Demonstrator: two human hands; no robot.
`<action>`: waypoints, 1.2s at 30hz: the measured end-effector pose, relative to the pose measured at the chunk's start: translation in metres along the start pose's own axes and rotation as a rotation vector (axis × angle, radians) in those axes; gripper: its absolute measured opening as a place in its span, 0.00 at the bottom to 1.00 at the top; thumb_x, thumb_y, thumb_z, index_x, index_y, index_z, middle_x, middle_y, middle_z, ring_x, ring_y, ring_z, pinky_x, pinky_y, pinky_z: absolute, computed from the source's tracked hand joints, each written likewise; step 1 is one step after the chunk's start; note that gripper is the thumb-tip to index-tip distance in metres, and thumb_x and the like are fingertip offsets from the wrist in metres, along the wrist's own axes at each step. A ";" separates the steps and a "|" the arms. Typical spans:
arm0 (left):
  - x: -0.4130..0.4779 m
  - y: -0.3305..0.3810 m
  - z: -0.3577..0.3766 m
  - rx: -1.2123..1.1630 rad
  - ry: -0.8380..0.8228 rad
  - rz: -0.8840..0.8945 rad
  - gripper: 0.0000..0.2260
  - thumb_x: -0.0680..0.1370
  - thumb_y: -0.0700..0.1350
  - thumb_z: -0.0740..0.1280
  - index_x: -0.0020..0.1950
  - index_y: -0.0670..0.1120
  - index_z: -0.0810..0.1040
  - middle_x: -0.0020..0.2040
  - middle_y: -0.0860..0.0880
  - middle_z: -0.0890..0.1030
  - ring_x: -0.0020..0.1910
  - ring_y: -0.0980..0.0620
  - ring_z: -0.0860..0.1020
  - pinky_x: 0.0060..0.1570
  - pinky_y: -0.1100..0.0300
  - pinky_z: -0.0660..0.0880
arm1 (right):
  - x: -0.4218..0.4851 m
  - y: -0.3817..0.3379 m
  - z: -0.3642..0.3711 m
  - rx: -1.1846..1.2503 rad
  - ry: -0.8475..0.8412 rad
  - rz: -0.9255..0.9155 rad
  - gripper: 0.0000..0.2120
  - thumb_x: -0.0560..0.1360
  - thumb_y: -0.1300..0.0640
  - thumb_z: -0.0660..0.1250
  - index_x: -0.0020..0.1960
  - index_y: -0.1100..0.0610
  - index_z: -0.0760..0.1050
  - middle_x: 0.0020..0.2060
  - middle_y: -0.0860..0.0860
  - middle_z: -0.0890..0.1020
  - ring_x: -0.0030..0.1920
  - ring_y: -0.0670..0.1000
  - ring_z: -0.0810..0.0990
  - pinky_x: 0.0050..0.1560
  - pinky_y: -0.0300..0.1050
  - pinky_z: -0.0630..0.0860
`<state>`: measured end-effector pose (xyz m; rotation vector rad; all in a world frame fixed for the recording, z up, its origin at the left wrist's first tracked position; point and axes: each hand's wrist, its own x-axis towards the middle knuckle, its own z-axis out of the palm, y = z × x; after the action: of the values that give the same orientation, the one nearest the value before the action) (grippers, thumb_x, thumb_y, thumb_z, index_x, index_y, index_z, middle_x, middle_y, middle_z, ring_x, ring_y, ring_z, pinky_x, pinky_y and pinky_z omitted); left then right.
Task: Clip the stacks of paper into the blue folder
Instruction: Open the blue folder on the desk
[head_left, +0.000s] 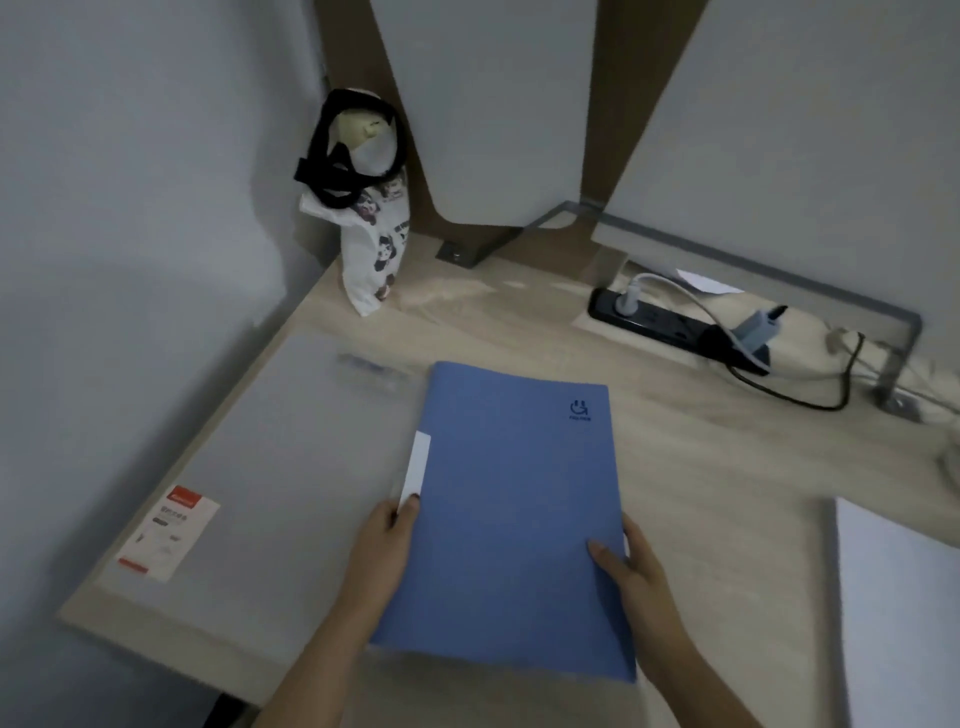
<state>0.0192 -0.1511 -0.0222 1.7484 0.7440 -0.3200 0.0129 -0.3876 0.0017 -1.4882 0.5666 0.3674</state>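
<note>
A closed blue plastic folder (514, 509), white label on its spine, is held at the centre of a pale wooden desk (701, 447). The left hand (387, 551) pinches the spine edge and the right hand (636, 577) the opposite edge, thumbs on the cover. A grey translucent sheet (291, 467) lies to its left, a stack of white paper (904, 597) to its right, a black power strip (670, 325) behind
</note>
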 end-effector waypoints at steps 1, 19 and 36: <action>-0.001 0.003 0.011 0.027 -0.021 0.015 0.14 0.80 0.50 0.56 0.44 0.43 0.75 0.44 0.46 0.77 0.46 0.46 0.75 0.42 0.55 0.68 | 0.000 0.003 -0.011 0.018 0.027 0.009 0.17 0.74 0.59 0.66 0.61 0.46 0.71 0.51 0.47 0.83 0.44 0.52 0.85 0.41 0.50 0.81; -0.015 -0.009 0.124 0.040 0.074 0.084 0.13 0.81 0.45 0.54 0.40 0.42 0.70 0.36 0.46 0.72 0.38 0.47 0.71 0.42 0.55 0.67 | -0.015 0.021 -0.111 0.100 0.172 0.039 0.20 0.75 0.58 0.64 0.65 0.42 0.70 0.55 0.48 0.83 0.50 0.54 0.84 0.53 0.55 0.79; 0.037 0.051 0.113 0.247 0.079 0.196 0.10 0.78 0.38 0.59 0.57 0.36 0.72 0.51 0.40 0.78 0.46 0.46 0.79 0.42 0.55 0.77 | 0.003 0.044 -0.173 -0.137 0.265 0.097 0.21 0.76 0.61 0.63 0.66 0.46 0.69 0.55 0.51 0.82 0.52 0.55 0.82 0.56 0.55 0.76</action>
<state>0.0973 -0.2528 -0.0394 2.0606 0.6016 -0.2164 -0.0321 -0.5568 -0.0348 -1.6575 0.8403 0.2909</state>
